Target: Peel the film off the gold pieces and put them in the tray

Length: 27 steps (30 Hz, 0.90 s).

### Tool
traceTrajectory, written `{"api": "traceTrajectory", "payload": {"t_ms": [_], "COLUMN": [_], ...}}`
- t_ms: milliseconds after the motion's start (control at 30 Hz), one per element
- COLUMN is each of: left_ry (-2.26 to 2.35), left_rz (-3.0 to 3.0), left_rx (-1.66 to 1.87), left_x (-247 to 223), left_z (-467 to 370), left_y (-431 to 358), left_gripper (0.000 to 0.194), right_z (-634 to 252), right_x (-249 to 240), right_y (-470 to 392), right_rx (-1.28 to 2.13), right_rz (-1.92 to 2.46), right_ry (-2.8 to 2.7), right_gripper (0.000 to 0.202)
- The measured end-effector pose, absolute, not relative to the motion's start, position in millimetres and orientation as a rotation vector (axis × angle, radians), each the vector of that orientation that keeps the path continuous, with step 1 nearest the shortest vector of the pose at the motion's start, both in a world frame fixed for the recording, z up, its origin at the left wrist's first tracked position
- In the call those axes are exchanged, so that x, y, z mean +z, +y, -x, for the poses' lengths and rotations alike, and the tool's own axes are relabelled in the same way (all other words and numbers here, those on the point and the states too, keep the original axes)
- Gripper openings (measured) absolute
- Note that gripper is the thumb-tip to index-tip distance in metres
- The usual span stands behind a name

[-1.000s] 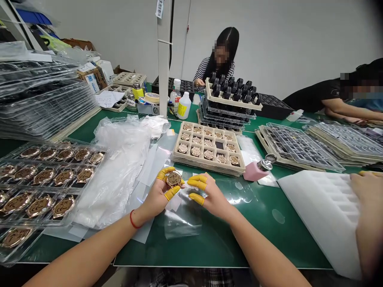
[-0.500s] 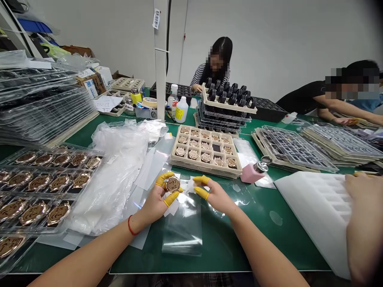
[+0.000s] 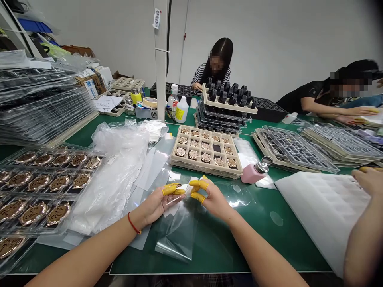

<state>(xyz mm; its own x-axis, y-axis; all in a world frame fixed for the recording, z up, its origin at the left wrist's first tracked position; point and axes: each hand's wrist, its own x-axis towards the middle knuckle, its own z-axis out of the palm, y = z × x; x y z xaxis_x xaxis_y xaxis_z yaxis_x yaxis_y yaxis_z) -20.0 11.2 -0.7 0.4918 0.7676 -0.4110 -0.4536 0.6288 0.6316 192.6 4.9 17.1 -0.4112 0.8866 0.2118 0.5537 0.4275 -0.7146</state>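
Yellow finger covers are on both hands. My left hand [image 3: 164,199] is closed on a round metal watch part, seen nearly edge-on, and also touches the edge of a clear plastic sheet [image 3: 176,235]. Close to its right, my right hand [image 3: 211,197] pinches a small white piece of tissue [image 3: 189,188] between thumb and fingers. Beyond the hands, a beige tray [image 3: 206,170] holds several rose-gold watch parts, with one compartment showing only its dark bottom.
Clear trays [image 3: 72,199] of watch parts and a plastic bag [image 3: 110,175] lie left. A pink bottle [image 3: 253,173], white foam tray [image 3: 317,215] and another person's arm [image 3: 363,223] are right. Two people sit across the table.
My left hand has tilted the watch part from face-up to edge-on and now touches the clear sheet, whose near end has swung left. My right hand has come closer to my left.
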Motion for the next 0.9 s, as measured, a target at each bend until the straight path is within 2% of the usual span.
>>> {"api": "traceTrajectory", "payload": {"t_ms": [133,233,400,500,800,900], "left_ry": [0.791,0.818,0.832,0.825,0.925,0.953], "left_rz": [-0.424,-0.422,-0.427,-0.535,-0.720,-0.785], "left_rx": [0.782,0.803,0.793,0.824,0.836,0.851], "left_x": [1.1,3.3,5.4,6.4,10.9,10.4], "left_z": [20.0,20.5,22.4,23.8,22.3,20.8], "left_y": [14.4,16.0,15.6,15.5,17.5,19.3], "left_gripper": [0.022,0.022,0.021,0.020,0.033,0.035], "right_z": [-192.1,-191.0,-189.2,-188.0,-186.8,-188.2], "right_x": [14.2,12.8,10.4,9.6,5.9,7.2], "right_y": [6.0,6.6,9.3,10.4,8.7,8.1], "right_rx": [0.753,0.891,1.185,1.137,0.925,0.885], "right_rz": [1.215,1.243,1.277,1.331,1.411,1.357], "right_ry": [-2.067,-1.931,-1.663,-1.686,-1.905,-1.979], "right_gripper": [0.017,0.013,0.023,0.019,0.006,0.008]}}
